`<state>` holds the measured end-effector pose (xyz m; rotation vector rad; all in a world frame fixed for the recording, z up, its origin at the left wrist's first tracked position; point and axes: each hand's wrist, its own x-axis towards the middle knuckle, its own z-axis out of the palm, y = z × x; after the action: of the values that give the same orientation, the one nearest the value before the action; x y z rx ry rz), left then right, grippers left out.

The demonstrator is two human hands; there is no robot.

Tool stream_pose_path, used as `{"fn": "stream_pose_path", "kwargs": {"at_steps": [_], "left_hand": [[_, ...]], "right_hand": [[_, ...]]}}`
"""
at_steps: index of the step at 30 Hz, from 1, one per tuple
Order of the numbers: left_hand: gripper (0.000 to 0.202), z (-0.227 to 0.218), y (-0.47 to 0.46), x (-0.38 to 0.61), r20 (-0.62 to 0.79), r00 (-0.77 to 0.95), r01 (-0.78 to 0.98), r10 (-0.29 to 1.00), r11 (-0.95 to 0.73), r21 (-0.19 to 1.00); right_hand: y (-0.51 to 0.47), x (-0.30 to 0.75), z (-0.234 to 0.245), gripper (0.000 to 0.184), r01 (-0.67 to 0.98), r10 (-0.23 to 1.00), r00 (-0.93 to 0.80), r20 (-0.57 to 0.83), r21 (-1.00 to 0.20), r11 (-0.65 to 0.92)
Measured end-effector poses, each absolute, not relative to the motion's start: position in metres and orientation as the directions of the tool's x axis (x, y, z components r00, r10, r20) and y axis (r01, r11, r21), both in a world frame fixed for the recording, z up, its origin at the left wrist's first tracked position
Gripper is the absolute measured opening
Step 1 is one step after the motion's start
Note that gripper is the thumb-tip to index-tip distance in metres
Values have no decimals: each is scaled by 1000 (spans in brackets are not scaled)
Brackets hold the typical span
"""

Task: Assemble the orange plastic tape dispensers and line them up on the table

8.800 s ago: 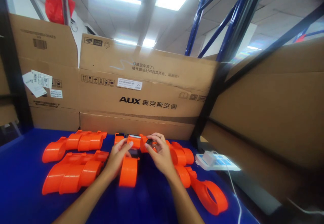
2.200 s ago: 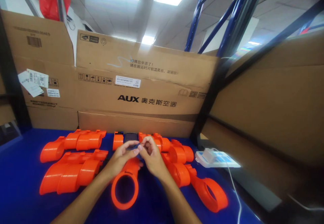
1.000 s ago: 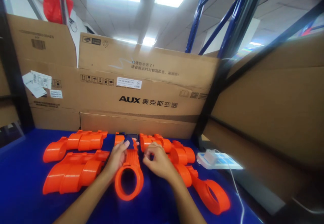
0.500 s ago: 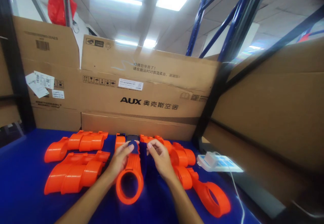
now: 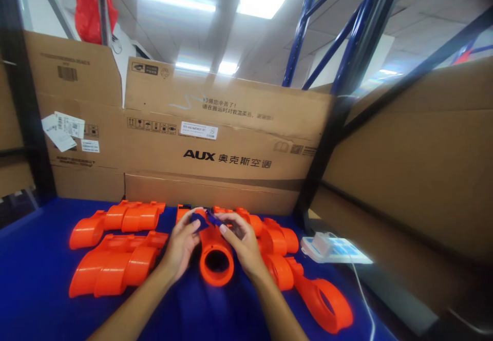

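Between my two hands is an orange plastic part (image 5: 216, 278) with a round ring at its near end, the ring's opening facing me. A small dark blue piece (image 5: 199, 222) lies at its far end. My left hand (image 5: 182, 241) pinches this piece between thumb and fingers. My right hand (image 5: 242, 241) is closed on a narrow dark blue strip (image 5: 214, 219) beside it. Whether strip and piece are joined I cannot tell. The far end of the orange part is partly hidden by the fingers.
More orange ring parts lie in rows on the blue surface, at left (image 5: 111, 266) and right (image 5: 275, 238). One orange part (image 5: 327, 305) lies nearest at right. A white power strip (image 5: 342, 250) with a plug and cable stands beyond it. Cardboard (image 5: 227, 135) walls the back.
The orange part has tilted, its ring moving up and right. My right hand has come in against the blue strip, where before it was slightly apart from the part.
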<state>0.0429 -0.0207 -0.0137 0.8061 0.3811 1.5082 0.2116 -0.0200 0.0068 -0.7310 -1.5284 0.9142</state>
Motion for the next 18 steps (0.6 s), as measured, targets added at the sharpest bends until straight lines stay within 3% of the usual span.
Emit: {"fn": "stream_pose_path", "kwargs": {"at_steps": [7, 18], "left_hand": [[43, -17, -16, 42, 233, -3, -683, 972, -172, 710], [44, -16, -17, 40, 243, -17, -715, 970, -182, 676]], "right_hand": [[-18, 216, 8, 25, -16, 801, -176, 573, -815, 580], [-18, 214, 6, 27, 11, 804, -183, 566, -816, 578]]}}
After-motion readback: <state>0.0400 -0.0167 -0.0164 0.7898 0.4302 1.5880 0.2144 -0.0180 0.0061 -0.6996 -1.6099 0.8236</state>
